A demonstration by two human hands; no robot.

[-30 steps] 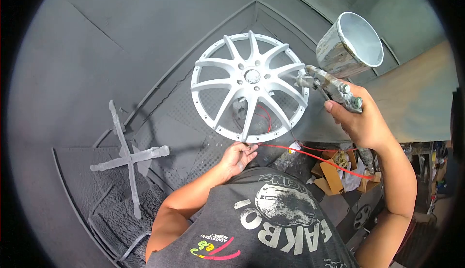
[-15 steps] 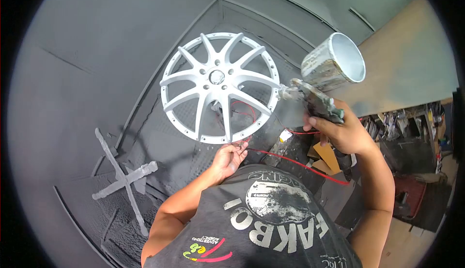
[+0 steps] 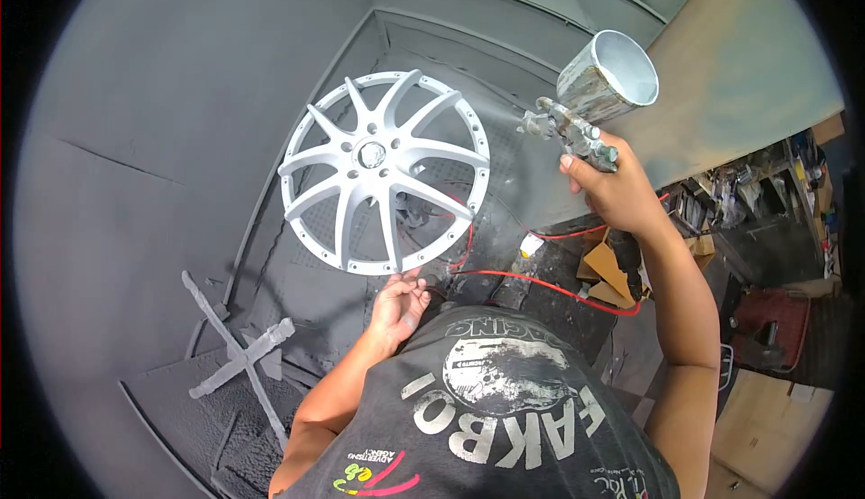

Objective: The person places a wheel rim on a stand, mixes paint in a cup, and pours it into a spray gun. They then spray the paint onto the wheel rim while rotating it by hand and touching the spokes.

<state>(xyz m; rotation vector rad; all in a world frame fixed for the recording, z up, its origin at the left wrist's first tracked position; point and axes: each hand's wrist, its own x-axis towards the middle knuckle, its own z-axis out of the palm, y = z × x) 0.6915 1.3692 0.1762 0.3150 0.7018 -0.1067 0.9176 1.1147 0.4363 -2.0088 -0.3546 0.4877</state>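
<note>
My right hand (image 3: pixel 617 183) grips a paint-crusted spray gun (image 3: pixel 577 134), its fingers wrapped round the handle. A large paint cup (image 3: pixel 595 89), pale inside and stained outside, sits on top of the gun. The nozzle points left toward a silver-white alloy wheel (image 3: pixel 410 155) with split spokes, apart from its rim. A faint pale mist shows in front of the nozzle. At the wheel's near edge, my left hand (image 3: pixel 401 308) has its fingers curled against the rim from below. What supports the wheel is mostly hidden behind its spokes.
A red hose (image 3: pixel 550 283) runs across the floor beneath the gun. On the left stands a grey-coated cross-shaped stand (image 3: pixel 239 355). Grey booth walls (image 3: pixel 117 165) enclose the left and back. Cardboard pieces (image 3: pixel 608 269) and a cluttered shelf (image 3: pixel 734 197) are on the right.
The spray gun has moved up in view and away from the rim, its nozzle further from the wheel. The wheel and my left hand appear further left as the view shifts.
</note>
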